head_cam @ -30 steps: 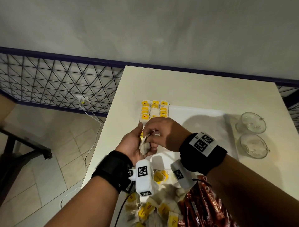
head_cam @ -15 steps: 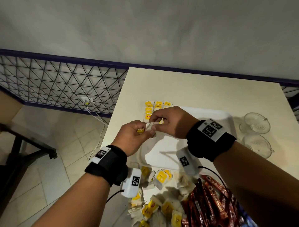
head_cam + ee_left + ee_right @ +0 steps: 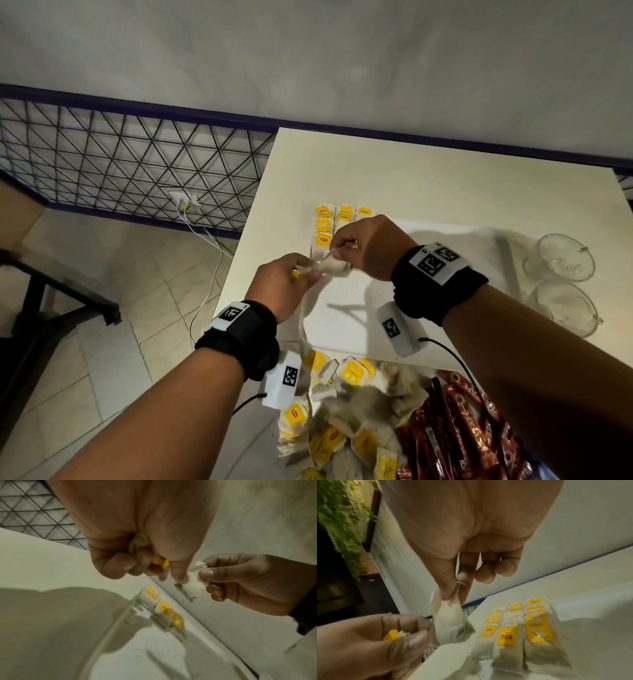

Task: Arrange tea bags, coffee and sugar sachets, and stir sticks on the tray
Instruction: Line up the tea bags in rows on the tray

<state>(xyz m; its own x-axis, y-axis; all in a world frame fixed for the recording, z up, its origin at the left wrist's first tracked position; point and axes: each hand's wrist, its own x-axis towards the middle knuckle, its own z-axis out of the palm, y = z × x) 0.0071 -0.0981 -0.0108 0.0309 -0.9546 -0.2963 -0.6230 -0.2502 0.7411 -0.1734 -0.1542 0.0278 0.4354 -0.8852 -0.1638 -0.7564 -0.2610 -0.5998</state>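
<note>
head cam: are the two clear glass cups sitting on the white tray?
No. The two clear glass cups stand on the cream table, right of the white rectangular tray, outside its rim.

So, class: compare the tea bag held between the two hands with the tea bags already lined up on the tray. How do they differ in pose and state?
The held tea bag hangs in the air, pinched at its top by the right hand; the arranged tea bags lie flat on the tray.
The held one's yellow tag sits in the left hand, away from the bag; the arranged ones' tags rest on top of them.
The arranged ones sit in neat rows; the held one is alone.
All have pale pouches and yellow tags.
</note>
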